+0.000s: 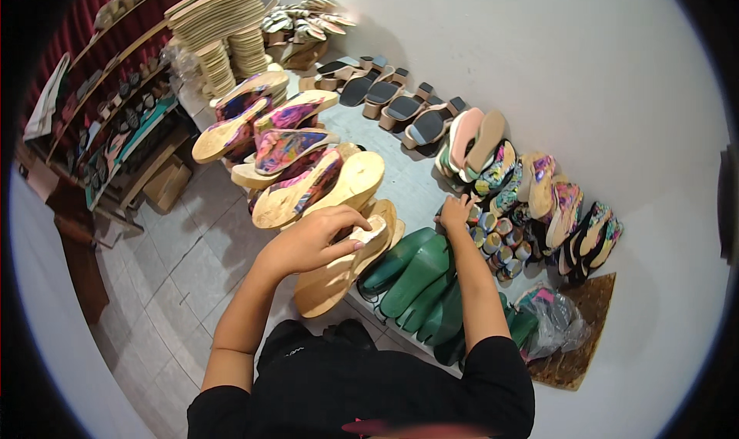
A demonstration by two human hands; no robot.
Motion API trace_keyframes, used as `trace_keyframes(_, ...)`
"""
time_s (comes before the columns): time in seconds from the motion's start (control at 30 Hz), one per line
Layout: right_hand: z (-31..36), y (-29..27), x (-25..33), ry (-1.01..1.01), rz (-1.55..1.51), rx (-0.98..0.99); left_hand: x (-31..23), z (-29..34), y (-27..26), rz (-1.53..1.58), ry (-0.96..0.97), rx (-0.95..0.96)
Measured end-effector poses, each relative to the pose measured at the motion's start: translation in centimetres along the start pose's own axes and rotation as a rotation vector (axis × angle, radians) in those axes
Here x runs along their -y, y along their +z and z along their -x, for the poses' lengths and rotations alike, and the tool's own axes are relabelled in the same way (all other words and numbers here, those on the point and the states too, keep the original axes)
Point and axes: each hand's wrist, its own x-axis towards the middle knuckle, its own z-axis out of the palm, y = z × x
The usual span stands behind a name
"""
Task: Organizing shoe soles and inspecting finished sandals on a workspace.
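Note:
My left hand (319,240) is closed round the heel end of an unfinished shoe (327,285), its tan sole turned up. A whitish patch shows on the sole beside my thumb. At the table's middle, my right hand (457,210) has its fingers bent over the left edge of a cluster of small shoe heels (504,246), covered in patterned material. The fingers seem to pinch one heel, partly hidden by the hand. Several green shoe lasts (419,285) lie between my arms. Just beyond my left hand are soles-up shoes with floral uppers (296,150).
Block-heeled sandals (400,108) line the wall side of the table (377,142). Floral shoes (566,208) stand at the right, near a plastic bag (558,323) on a brown board (570,373). Stacked insoles (215,11) rise at the far left; a shoe rack (115,115) stands beyond the tiled floor.

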Motion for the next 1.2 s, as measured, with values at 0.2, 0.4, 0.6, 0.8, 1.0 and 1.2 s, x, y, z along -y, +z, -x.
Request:
trace_keyframes(0.2,1.2,-10.4,0.0,0.033,0.024,-0.116,1.5,2.8,-4.7,0.041,0.072,-0.028)
trace_keyframes(0.4,5.4,-29.0,5.0,0.229,0.01,-0.699,4.0,8.2,-12.5,0.064,0.04,-0.237)
trace_keyframes(0.6,10.1,-40.6,17.0,0.141,-0.157,-1.146,8.8,17.0,-23.9,-0.144,0.112,-0.335)
trace_keyframes(0.8,10.2,-44.4,31.8,-0.085,-0.225,-1.163,13.7,21.6,-31.5,-0.015,-0.006,-0.466)
trace_keyframes(1.0,7.2,-47.0,39.6,-0.257,-0.184,-1.098,20.1,21.9,-35.5,0.082,0.013,-0.398)
trace_keyframes(1.2,5.9,-49.2,46.2,-0.326,-0.219,-1.257,26.7,20.5,-40.4,0.084,-0.021,-0.377)
